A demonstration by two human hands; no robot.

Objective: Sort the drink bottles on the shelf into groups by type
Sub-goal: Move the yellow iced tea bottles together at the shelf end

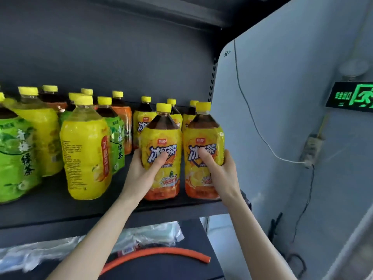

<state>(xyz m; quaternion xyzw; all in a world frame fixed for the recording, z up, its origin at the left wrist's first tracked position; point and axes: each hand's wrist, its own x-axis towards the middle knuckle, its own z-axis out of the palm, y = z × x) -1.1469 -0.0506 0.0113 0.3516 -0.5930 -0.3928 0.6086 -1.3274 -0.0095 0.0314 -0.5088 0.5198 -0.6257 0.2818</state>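
Dark grey metal shelving fills the view, w/ a pale wall panel (282, 98) beyond its right end. On the upper shelf (60, 209), two yellow-label iced tea bottles are stood upright side by side at the front right corner, bases on the board, almost touching.

The left bottle (161, 136) is gripped by the left hand (141, 172): thumb laid across the label front, fingers curled round the bottle's left side. The right bottle (203, 134) is gripped the same way by the right hand (224, 174), thumb on the label, fingers wrapped round its right side.

Behind these, toward the back right corner, rear bottles (143, 122) of the same type are lined up; three caps are visible.

Toward the left edge the types are mixed. Green tea bottles (14, 154) are set among a pale yellow bottle (86, 148) near the front edge and an orange-label bottle (123, 122) at the back. All caps are yellow.

On the lower shelf (191, 265) an orange hose (161, 252) is laid next to clear plastic bags (40, 255).

At right, a lit green exit sign (353, 97) is mounted, and a white cable (252, 118) is run down to a socket (311, 148).
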